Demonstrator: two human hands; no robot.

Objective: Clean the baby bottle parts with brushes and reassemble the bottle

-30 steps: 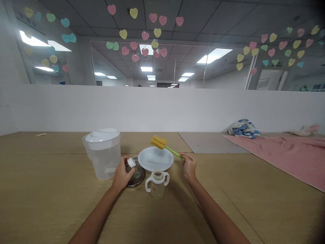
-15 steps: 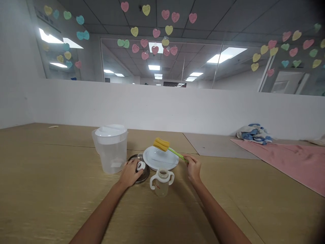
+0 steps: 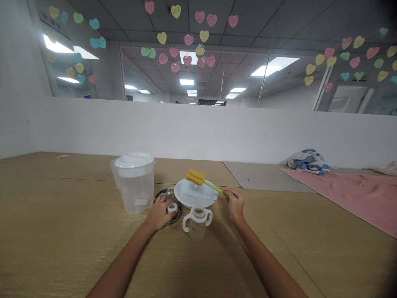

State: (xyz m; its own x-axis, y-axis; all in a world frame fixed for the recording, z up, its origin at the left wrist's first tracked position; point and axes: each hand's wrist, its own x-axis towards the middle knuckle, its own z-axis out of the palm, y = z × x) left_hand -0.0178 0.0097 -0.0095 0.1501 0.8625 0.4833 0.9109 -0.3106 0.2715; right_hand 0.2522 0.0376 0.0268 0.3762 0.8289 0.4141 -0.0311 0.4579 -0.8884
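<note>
My right hand (image 3: 234,203) is closed on the green handle of a sponge brush (image 3: 214,187), whose yellow sponge head (image 3: 195,176) is over a white plate (image 3: 196,199). At the metal dish (image 3: 178,216), my left hand (image 3: 159,212) has its fingers around a small white ring (image 3: 171,208); a clear piece (image 3: 170,192) lies just behind them. In front of the plate stands an uncapped clear bottle (image 3: 197,229) with two white handles, touched by neither hand.
A lidded translucent pitcher (image 3: 137,186) stands left of the metal dish. At the right lie a pink cloth (image 3: 350,194) and a crumpled blue and white cloth (image 3: 309,161). A white wall (image 3: 192,132) borders the table behind.
The white ring has tilted and sits slightly lower in my left hand, nearer the dish. My right hand and the brush have hardly moved. The whole view has shifted a little.
</note>
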